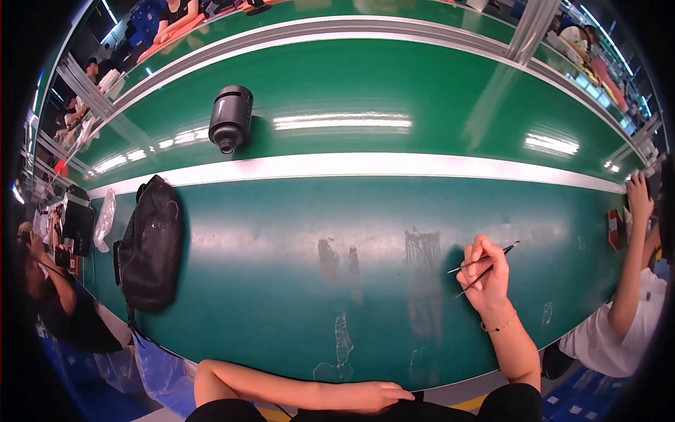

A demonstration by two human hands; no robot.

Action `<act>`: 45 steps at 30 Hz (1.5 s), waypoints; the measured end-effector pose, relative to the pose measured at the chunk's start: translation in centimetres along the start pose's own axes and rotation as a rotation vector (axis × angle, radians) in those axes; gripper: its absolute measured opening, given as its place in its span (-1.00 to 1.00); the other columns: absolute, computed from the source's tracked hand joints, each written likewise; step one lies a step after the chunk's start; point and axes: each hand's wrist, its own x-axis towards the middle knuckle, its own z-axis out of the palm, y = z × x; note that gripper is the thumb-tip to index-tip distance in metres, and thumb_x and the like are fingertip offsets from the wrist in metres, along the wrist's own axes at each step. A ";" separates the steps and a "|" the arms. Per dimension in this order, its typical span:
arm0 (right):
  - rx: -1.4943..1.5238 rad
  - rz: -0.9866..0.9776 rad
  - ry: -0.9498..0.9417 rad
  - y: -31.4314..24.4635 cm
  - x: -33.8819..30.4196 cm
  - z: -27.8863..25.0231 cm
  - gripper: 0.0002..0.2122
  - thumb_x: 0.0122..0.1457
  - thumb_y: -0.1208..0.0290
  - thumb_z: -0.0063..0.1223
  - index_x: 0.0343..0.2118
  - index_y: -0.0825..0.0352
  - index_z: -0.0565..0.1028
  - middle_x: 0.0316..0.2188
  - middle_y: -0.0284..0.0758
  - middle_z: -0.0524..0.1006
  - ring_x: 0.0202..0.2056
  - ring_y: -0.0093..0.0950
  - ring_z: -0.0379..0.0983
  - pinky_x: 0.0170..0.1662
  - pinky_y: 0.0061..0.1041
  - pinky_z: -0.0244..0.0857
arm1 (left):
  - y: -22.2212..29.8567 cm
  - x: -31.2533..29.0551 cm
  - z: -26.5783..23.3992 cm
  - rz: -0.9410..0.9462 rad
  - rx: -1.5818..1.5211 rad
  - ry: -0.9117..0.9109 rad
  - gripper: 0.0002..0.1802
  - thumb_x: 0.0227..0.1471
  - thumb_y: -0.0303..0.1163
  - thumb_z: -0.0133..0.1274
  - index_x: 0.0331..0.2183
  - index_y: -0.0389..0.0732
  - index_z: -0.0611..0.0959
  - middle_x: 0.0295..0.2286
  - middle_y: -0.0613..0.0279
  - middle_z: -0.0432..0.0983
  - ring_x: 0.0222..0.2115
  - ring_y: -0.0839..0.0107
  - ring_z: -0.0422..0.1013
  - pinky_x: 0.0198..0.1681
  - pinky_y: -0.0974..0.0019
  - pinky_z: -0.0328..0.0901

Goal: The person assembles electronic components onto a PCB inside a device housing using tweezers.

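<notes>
My right hand [486,274] is raised over the right half of the green table [281,295]. Its fingers are closed around a pair of slim dark tweezers [511,247]. Two thin tips spread apart toward the left, and the joined end sticks out at the upper right. Nothing shows between the tips. My left hand [380,396] rests at the near table edge, close to my body, with fingers stretched out and nothing held. Scuffed patches [422,246] and bits of clear film [342,344] mark the tabletop.
A black bag [151,246] lies at the left beside a clear plastic wrapper [105,221]. Beyond the pale strip [337,165], a dark cylindrical device [231,116] sits on the green surface. A co-worker's arm [629,260] reaches in at the right, near a red box [614,230].
</notes>
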 end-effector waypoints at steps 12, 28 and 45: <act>-0.003 -0.013 -0.019 0.1 0.0 0.2 -0.74 0.10 0.31 -0.34 -0.66 0.29 0.25 -0.81 -0.38 0.23 -0.90 -0.65 -0.09 -0.82 -0.67 -0.22 | -0.1 -0.1 -0.2 -0.041 -0.171 -0.019 -0.80 -0.24 -0.44 -0.17 -0.57 -0.31 0.54 -0.40 0.24 0.39 -0.07 0.34 0.09 0.00 0.46 -0.01; -0.022 -0.019 -0.018 0.1 0.0 0.4 -0.74 0.09 0.31 -0.32 -0.67 0.29 0.25 -0.81 -0.39 0.24 -0.90 -0.66 -0.07 -0.82 -0.68 -0.20 | -0.2 0.0 -0.4 -0.045 -0.214 -0.041 -0.79 -0.20 -0.44 -0.15 -0.52 -0.34 0.54 -0.34 0.23 0.38 -0.07 0.36 0.10 -0.03 0.47 0.03; -0.023 -0.021 -0.030 0.1 -0.1 0.3 -0.75 0.09 0.32 -0.33 -0.66 0.30 0.25 -0.81 -0.38 0.23 -0.90 -0.64 -0.06 -0.82 -0.67 -0.19 | -0.1 0.1 -0.7 -0.035 -0.181 -0.046 -0.80 -0.20 -0.45 -0.16 -0.54 -0.33 0.53 -0.37 0.26 0.39 -0.07 0.36 0.09 -0.01 0.47 0.01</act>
